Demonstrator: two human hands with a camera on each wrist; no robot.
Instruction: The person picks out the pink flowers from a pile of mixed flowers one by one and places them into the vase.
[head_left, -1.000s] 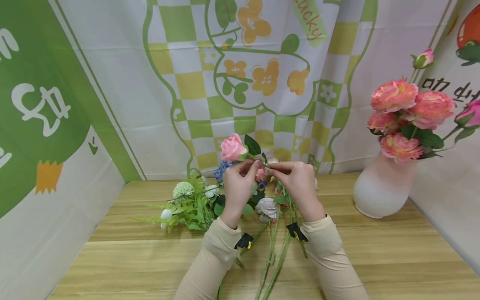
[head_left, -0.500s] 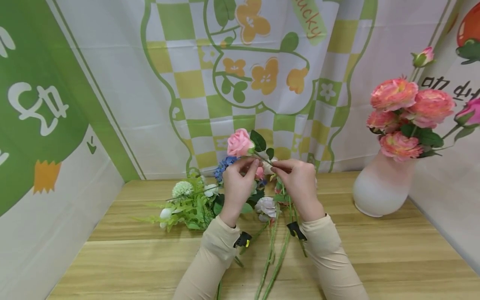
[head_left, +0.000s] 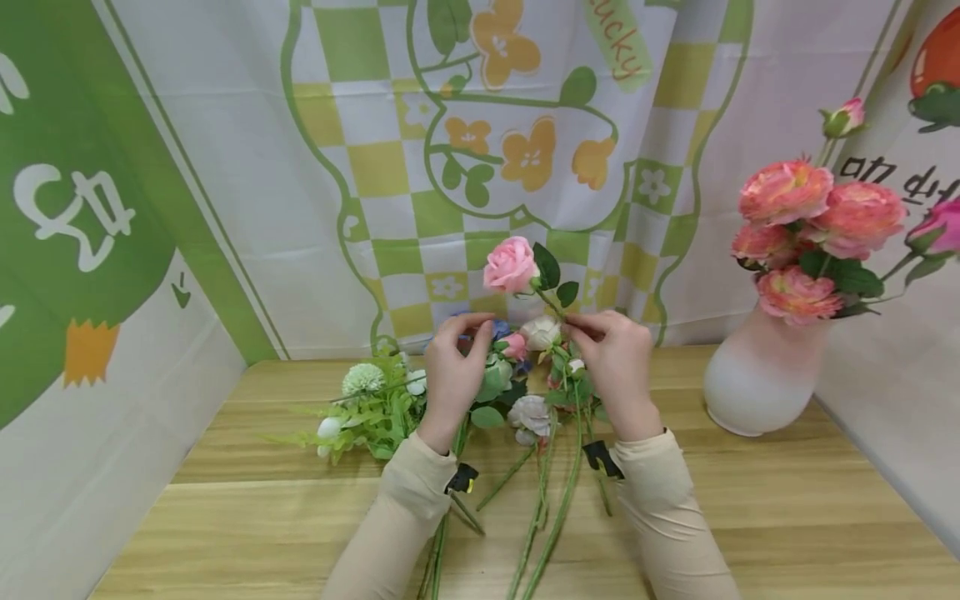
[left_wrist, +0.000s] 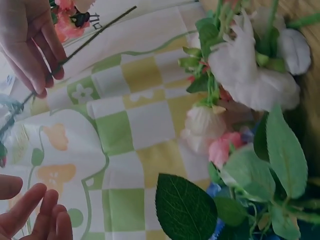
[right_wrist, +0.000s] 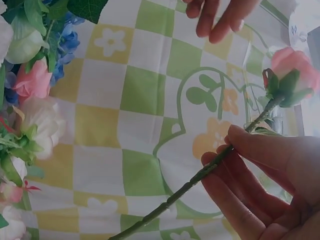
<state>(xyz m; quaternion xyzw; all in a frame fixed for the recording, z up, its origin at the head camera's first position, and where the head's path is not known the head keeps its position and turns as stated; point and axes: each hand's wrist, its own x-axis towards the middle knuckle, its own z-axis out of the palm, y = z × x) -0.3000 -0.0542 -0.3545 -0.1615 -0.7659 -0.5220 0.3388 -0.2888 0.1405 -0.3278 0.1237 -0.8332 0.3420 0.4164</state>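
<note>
A pink rose (head_left: 512,265) with dark green leaves stands up above the flower pile in the head view. My right hand (head_left: 617,358) pinches its green stem between thumb and fingertips. The right wrist view shows that stem (right_wrist: 175,196) slanting down past the fingers, with the rose head (right_wrist: 291,75) at the upper right. My left hand (head_left: 459,371) is apart from the rose, over the left side of the pile, its thumb and fingers spread and holding nothing. In the left wrist view the left fingers (left_wrist: 45,215) are relaxed at the lower left corner.
Below the hands lie several flowers: a white rose (head_left: 542,333), a pale lilac flower (head_left: 531,414), a green pompom flower (head_left: 363,379) and long stems (head_left: 558,521) reaching towards the front of the wooden table (head_left: 285,533). A white vase (head_left: 761,379) with coral peonies (head_left: 795,192) stands at right.
The rose has moved right and up, turning more upright, with the right hand. The left hand has let go of its stem and drawn back to the left.
</note>
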